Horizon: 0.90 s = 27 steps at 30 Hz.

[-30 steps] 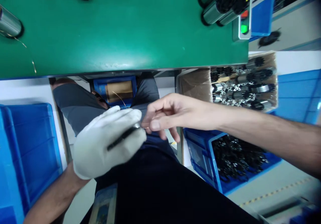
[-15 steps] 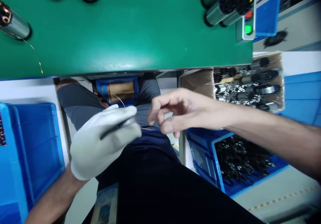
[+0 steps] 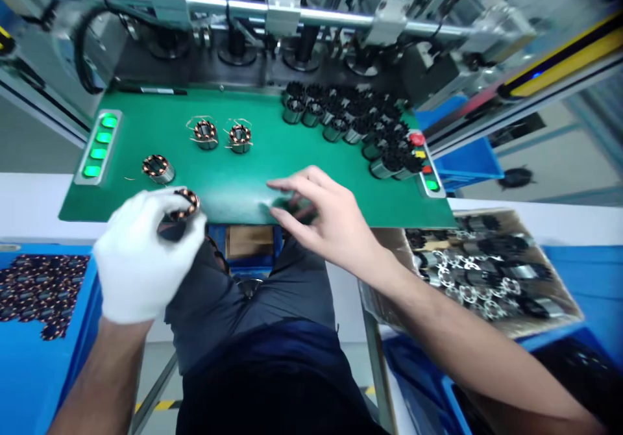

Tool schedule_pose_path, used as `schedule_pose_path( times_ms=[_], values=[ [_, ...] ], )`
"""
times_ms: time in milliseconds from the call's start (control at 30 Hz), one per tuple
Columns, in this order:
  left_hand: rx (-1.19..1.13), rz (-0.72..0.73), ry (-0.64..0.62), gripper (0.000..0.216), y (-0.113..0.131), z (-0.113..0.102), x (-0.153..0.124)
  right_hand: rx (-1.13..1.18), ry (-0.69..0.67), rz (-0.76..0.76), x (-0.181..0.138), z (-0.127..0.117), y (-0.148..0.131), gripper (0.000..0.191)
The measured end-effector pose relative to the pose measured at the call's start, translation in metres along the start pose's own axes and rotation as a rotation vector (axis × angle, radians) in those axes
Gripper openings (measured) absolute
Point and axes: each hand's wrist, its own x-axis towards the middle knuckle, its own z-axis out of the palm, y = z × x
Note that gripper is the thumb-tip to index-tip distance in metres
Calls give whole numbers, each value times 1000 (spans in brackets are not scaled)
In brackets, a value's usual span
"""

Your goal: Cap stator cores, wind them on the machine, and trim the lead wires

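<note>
at lower left of the frame the gloved left hand [image 3: 146, 253] clamps a stator [image 3: 182, 206] upright over the mat's [image 3: 253, 162] near edge, the bare right hand [image 3: 324, 217] open, empty, just right.

Gloved left hand [image 3: 141, 260], lower left of frame, closed around a copper-wound stator [image 3: 183, 202] at the near edge of the green mat [image 3: 243, 162]. Bare right hand [image 3: 324, 217], centre frame, fingers spread over the mat edge, holding nothing. Three wound stators [image 3: 204, 133] upper left on the mat; dark unwound cores [image 3: 360, 120] clustered upper right. Cardboard box of parts [image 3: 477, 266] at right.
</note>
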Motion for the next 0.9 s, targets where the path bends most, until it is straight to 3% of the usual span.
schedule_pose_path(
  times_ms=[67,167,300,367,467,567,633,733,833,900],
  values=[
    [51,48,6,14,-20,12,24,-193,70,-45,34,20,7,44],
    [143,66,45,12,-30,25,42,-395,31,-47,84,39,15,38],
    [174,93,182,35,-11,22,23,-403,-68,-39,110,40,15,22],
    [139,100,216,45,4,18,4,-306,-35,-84,93,35,4,12],
    [-18,66,183,60,26,19,-26,-88,-4,-182,40,24,-25,5],
    [-260,19,87,46,45,21,-50,105,-86,-220,-16,8,-51,11],
    [-381,-6,14,41,56,19,-62,336,-122,-118,-41,-2,-57,35],
    [-473,-6,-65,48,69,17,-70,815,-189,232,-61,-9,-47,63],
    [-511,59,-129,52,72,20,-69,1164,-385,506,-66,-9,-33,57],
    [-545,122,-137,63,66,22,-64,1275,-440,570,-67,-9,-29,58]
  ],
)
